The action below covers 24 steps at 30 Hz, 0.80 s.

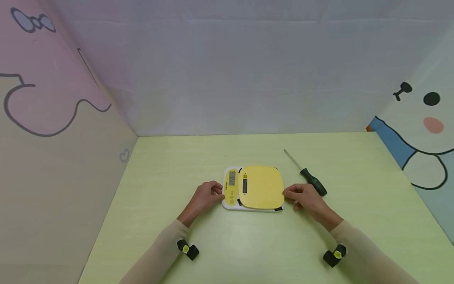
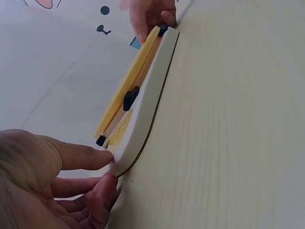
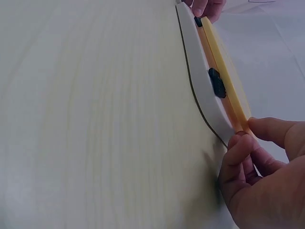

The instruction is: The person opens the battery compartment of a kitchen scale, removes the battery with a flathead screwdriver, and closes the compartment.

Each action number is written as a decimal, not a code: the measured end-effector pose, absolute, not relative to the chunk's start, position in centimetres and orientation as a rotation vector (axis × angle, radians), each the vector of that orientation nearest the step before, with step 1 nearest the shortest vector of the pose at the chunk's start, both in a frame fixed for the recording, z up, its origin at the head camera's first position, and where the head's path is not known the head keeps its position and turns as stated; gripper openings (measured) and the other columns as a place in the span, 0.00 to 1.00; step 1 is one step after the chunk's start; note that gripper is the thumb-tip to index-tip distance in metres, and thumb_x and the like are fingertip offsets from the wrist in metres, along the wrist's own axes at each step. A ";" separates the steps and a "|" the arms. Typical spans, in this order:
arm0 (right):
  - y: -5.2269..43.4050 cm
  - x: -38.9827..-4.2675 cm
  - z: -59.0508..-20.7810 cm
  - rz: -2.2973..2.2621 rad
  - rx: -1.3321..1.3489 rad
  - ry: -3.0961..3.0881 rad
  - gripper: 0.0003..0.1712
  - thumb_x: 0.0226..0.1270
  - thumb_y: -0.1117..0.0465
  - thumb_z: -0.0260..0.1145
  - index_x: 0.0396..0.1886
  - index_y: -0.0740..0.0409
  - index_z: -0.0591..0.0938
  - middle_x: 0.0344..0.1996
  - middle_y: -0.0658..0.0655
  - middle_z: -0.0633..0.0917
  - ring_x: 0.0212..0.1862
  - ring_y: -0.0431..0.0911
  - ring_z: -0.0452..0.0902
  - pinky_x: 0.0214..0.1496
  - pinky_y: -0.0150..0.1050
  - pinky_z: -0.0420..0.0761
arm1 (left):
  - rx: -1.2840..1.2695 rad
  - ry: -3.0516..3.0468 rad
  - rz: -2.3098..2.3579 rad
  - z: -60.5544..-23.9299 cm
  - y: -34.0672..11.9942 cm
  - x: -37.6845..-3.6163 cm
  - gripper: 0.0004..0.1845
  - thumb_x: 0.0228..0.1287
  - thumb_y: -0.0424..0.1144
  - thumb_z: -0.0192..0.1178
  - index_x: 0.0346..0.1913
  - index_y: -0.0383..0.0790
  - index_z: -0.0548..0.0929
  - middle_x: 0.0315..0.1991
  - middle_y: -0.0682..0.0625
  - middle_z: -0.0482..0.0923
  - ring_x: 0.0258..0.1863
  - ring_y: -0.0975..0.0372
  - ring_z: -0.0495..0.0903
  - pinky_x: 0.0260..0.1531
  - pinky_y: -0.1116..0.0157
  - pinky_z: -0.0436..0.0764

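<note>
A: Where is the kitchen scale (image 1: 253,188) sitting?

B: It is lying flat near the middle of the pale green table (image 1: 248,244), display side toward the left hand (image 1: 205,196). A screwdriver (image 1: 307,174) is lying just beyond the right hand (image 1: 301,197), untouched.

A: And the hands — how are they holding it?

B: Each is pinching one end. The left thumb and fingers (image 2: 81,157) are closing narrowly on the white base's corner; the right fingers (image 3: 248,152) are curling onto the yellow platform's edge (the right wrist view is showing them at the seam between platform and base).

A: So what is making this step go well?

B: I am judging that even pressure is mattering most — the platform is sitting on small black pads (image 3: 217,82), so a lopsided squeeze is likely tilting it. Keeping the left hand bracing the base low, against the table, is probably steadying the whole scale.
</note>
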State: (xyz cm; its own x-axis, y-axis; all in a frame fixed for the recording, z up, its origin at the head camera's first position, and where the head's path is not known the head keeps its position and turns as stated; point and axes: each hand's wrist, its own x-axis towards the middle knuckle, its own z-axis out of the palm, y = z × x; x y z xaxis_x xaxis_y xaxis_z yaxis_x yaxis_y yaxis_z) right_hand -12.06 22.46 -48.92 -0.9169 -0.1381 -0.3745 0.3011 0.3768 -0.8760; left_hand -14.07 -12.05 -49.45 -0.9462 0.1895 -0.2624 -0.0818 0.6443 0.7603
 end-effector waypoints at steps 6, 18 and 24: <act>22.3 -12.1 -48.9 -1.568 0.141 2.241 0.19 0.70 0.57 0.64 0.47 0.71 0.82 0.28 0.53 0.82 0.31 0.41 0.76 0.27 0.35 0.80 | 0.102 2.543 1.256 -49.5 -12.1 -13.8 0.12 0.56 0.28 0.64 0.45 0.34 0.81 0.36 0.48 0.82 0.35 0.62 0.80 0.39 0.64 0.80; 22.6 -12.2 -49.3 -1.578 0.082 2.234 0.16 0.70 0.62 0.63 0.48 0.72 0.80 0.30 0.55 0.82 0.32 0.42 0.76 0.27 0.36 0.80 | 0.065 2.538 1.283 -49.6 -12.1 -13.6 0.17 0.51 0.22 0.64 0.46 0.34 0.82 0.35 0.49 0.82 0.33 0.63 0.78 0.37 0.66 0.78; 22.8 -12.1 -49.2 -1.604 0.064 2.220 0.16 0.69 0.62 0.64 0.48 0.73 0.79 0.31 0.55 0.82 0.32 0.42 0.76 0.27 0.36 0.80 | 0.047 2.504 1.315 -49.4 -12.1 -13.6 0.18 0.52 0.24 0.67 0.48 0.34 0.82 0.37 0.49 0.82 0.34 0.62 0.79 0.39 0.65 0.79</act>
